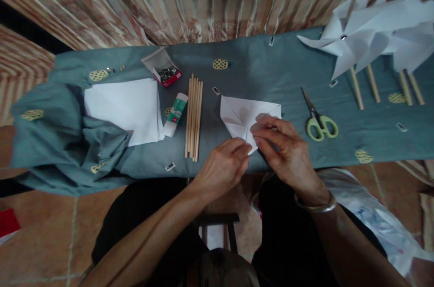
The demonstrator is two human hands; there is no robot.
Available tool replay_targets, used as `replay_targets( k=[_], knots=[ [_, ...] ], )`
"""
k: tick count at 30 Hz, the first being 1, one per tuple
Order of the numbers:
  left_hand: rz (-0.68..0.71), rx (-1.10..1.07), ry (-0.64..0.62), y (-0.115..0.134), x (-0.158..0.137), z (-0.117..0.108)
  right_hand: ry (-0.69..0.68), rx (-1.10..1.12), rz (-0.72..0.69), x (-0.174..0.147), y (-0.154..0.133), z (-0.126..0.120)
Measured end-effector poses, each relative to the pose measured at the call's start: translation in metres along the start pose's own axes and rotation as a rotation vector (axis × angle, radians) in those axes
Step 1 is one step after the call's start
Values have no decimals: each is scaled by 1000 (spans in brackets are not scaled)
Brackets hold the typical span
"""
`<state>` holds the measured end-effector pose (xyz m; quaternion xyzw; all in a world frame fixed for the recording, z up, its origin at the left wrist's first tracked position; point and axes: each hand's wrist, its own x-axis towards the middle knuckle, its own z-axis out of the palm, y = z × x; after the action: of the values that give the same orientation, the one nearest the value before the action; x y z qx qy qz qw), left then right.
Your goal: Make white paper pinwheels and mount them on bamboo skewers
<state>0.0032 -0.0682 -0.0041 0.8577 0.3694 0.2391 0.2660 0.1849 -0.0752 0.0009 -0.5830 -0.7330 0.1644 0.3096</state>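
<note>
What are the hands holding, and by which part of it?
The white paper: the left hand holds it at its near corner; the right hand touches it nearby, though whether it grips is unclear.

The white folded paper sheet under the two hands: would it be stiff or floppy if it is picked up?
The white folded paper sheet is probably light and rather floppy, since it looks thin. It would likely bend most easily where it is already creased. Pushed now, it might hardly slide, as the left hand touches its near corner.
</note>
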Motion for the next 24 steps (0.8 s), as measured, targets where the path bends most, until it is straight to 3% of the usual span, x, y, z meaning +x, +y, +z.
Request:
replay_targets(
  k=[15,24],
  knots=[
    [-31,-22,-13,0,0,0,-124,-83,-42,-7,-1,9],
    [-7,21,-14,3,-2,-2,-37,-179,-119,-16,-3,21]
  ],
)
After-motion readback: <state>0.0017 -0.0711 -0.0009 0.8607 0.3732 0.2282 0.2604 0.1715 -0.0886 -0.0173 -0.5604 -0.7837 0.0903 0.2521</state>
